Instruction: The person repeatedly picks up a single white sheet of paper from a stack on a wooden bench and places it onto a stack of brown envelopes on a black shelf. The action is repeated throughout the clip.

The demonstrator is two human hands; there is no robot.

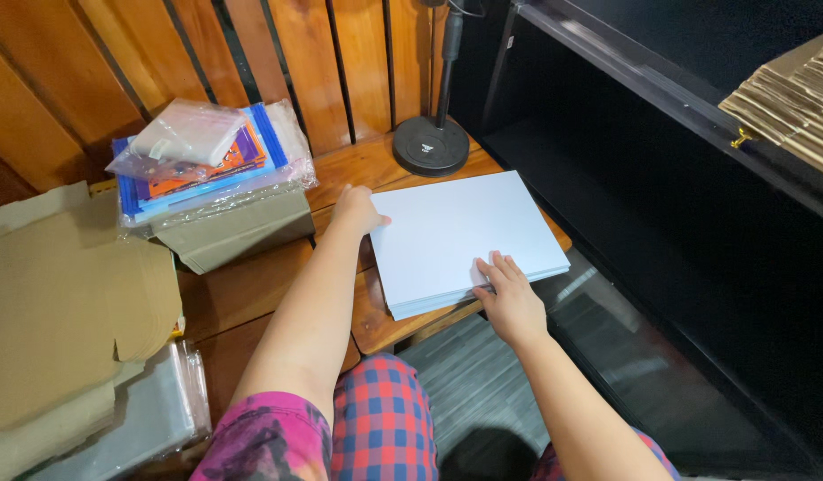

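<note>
Paper stack (460, 236) is lying flat on the wooden bench (251, 294), at its right end, near corner hanging a little past the edge. White sheets, edges looking roughly even but slightly stepped along the near side.

Going left to right: flattened cardboard (64, 303) is sitting far left, with clear plastic sleeves (135, 419) below it. Next, a pile of bagged coloured packets (206, 156) is resting on a folded brown box (238, 232). None of that is being touched.

Left hand (356, 211) is reaching forward and pressing against the stack's left edge near the far corner; fingers are curled against the edge, not clamped around anything as far as I can tell. Right hand (509, 298) is resting on the near right corner, fingers (496, 272) spread flat on the top sheet, thumb seeming to be tucked at the stack's near edge; whether it is pinching sheets I cannot tell.

Behind the stack a round black stand base (431, 145) is standing on the bench, pole going up. Right of that, a dark shelf unit (660, 178) is open, with corrugated gold-brown sheets (790, 98) lying on its top right.

Progress judgement: hands are bracing the stack from two sides, so squaring looks underway. Stack is together and mostly aligned; near edge is needing more evening. Nothing is lifted yet.
</note>
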